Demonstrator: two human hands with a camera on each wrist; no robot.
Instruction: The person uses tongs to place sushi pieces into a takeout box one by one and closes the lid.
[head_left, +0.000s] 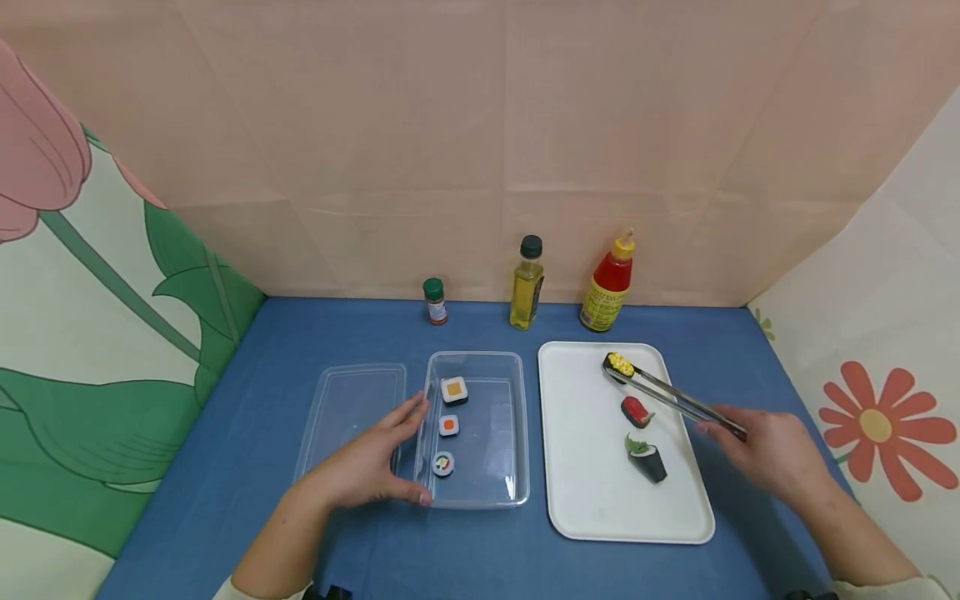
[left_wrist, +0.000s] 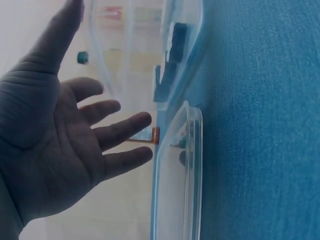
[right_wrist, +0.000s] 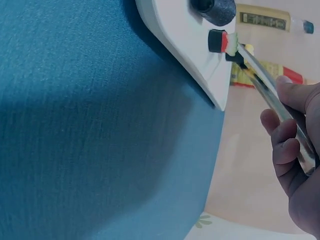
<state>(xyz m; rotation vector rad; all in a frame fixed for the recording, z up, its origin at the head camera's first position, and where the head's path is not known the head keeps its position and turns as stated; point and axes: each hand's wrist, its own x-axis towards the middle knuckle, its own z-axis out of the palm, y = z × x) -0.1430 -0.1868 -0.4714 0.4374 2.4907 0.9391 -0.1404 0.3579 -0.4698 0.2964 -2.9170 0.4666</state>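
Behind tray [head_left: 592,500], three bottles [head_left: 528,283], lid [head_left: 348,408] left

L hand [left_wrist: 60,145] open, fingers spread beside clear container [left_wrist: 176,165].

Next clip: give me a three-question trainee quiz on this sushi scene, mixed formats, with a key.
1. True or false: the tongs in the right hand grip the corn-topped sushi.
2. How many sushi pieces lie in the clear container?
3. The left hand rests against: A) the container, B) the white tray, C) the red sauce bottle.

Key: 1 true; 2 three; 3 A.
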